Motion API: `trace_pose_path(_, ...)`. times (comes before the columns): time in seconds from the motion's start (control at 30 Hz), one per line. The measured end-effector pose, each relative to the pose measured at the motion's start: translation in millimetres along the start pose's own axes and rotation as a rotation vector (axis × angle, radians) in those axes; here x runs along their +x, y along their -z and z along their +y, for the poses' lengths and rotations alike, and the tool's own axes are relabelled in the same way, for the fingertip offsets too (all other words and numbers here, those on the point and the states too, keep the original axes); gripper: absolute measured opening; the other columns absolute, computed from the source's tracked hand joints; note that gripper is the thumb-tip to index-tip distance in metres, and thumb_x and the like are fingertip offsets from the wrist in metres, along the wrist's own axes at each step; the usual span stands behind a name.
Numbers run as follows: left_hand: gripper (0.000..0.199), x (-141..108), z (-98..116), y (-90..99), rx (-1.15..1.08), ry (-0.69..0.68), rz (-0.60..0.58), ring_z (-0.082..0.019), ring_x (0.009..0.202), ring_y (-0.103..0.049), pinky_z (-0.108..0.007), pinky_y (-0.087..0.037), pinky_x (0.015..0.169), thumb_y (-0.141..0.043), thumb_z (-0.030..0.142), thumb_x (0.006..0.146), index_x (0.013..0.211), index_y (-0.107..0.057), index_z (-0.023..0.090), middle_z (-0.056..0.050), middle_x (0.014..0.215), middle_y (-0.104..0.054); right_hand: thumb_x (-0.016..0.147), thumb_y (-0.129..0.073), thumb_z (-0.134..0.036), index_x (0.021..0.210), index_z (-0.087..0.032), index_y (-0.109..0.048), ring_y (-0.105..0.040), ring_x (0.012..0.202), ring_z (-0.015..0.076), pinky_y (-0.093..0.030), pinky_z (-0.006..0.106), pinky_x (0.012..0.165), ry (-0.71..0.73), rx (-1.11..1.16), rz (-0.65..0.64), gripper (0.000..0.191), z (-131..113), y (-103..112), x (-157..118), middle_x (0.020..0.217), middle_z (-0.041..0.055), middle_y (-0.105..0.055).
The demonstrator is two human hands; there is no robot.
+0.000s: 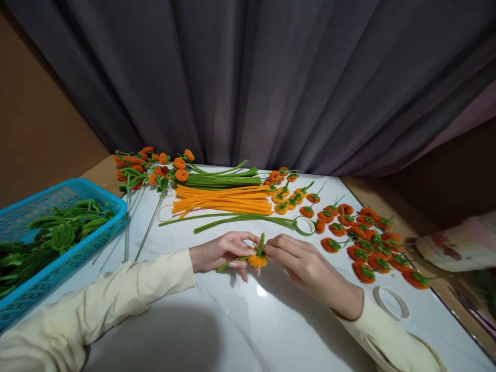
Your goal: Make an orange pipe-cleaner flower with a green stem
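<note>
Over the front middle of the white table, a small yellow-orange pipe-cleaner pumpkin (257, 261) with green pipe cleaner at its top is between my two hands. My left hand (228, 252) holds it from the left, thumb and fingers closed around its side, and a green pipe-cleaner end sticks out past the fingers. On the other side my right hand (302, 261) pinches at the green top, its fingertips partly hidden. One green piece (262, 243) stands upright from the pumpkin. Just beyond lie loose green pipe cleaners (248, 221) and a bundle of orange ones (225, 200).
A blue basket (120, 206) of green leaf pieces stands left. Orange pumpkins (363, 271) cover the right side, with yellow ones (281, 206) further back. Tape rolls (305, 226) lie on the table. Stemmed orange pieces (180, 164) and green pipe cleaners (225, 179) are at the back.
</note>
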State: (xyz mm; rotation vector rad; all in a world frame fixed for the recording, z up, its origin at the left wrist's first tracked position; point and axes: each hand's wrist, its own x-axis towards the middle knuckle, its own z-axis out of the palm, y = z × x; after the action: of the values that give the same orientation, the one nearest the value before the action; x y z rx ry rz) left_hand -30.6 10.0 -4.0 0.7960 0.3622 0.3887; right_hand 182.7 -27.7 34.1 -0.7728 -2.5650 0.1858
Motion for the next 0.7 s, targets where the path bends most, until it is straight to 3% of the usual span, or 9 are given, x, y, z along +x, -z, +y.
trace_pose_path(0.13, 0.027, -1.5, 1.8, -0.5, -0.022, 0.023, -0.02, -0.001, 0.037, -0.032, -0.02, -0.045, 0.044, -0.062, 0.017, 0.076, 0.1, -0.051, 0.011, -0.01, 0.075, -0.067, 0.092, -0.034, -0.008, 0.113, -0.01, -0.05, -0.056, 0.076, 0.0185, -0.047, 0.03, 0.061, 0.118, -0.179, 0.079, 0.026, -5.2, -1.7, 0.8, 0.082, 0.0102, -0.062)
trace_pose_path(0.33, 0.029, -4.2, 1.5, 0.0, -0.113, 0.076, -0.058, -0.001, 0.038, -0.032, -0.014, -0.026, 0.035, -0.065, 0.016, 0.074, 0.101, -0.053, 0.012, -0.007, 0.074, -0.063, 0.091, -0.032, -0.005, 0.112, -0.004, -0.049, -0.061, 0.076, 0.0199, -0.049, 0.032, 0.061, 0.277, -0.351, 0.175, 0.027, -7.4, -2.0, 2.0, 0.084, 0.0136, -0.066)
trace_pose_path(0.53, 0.028, -5.4, 3.9, -2.1, -0.087, 0.108, -0.055, 0.0, 0.038, -0.029, -0.016, -0.013, 0.036, -0.065, 0.018, 0.075, 0.099, -0.053, 0.013, -0.01, 0.078, -0.065, 0.09, -0.03, -0.004, 0.107, -0.002, -0.054, -0.063, 0.079, 0.0213, -0.051, 0.032, 0.063, 0.336, -0.39, 0.184, 0.029, -5.6, -3.2, 1.1, 0.089, 0.0152, -0.068)
trace_pose_path(0.7, 0.029, -4.1, 3.7, -2.5, -0.02, 0.097, -0.044, -0.001, 0.039, -0.029, -0.017, -0.013, 0.038, -0.065, 0.022, 0.075, 0.099, -0.053, 0.011, -0.011, 0.076, -0.066, 0.09, -0.033, -0.003, 0.102, 0.001, -0.056, -0.063, 0.076, 0.0218, -0.051, 0.033, 0.061, 0.344, -0.445, 0.182, 0.027, -6.5, -4.1, 0.9, 0.084, 0.0153, -0.068)
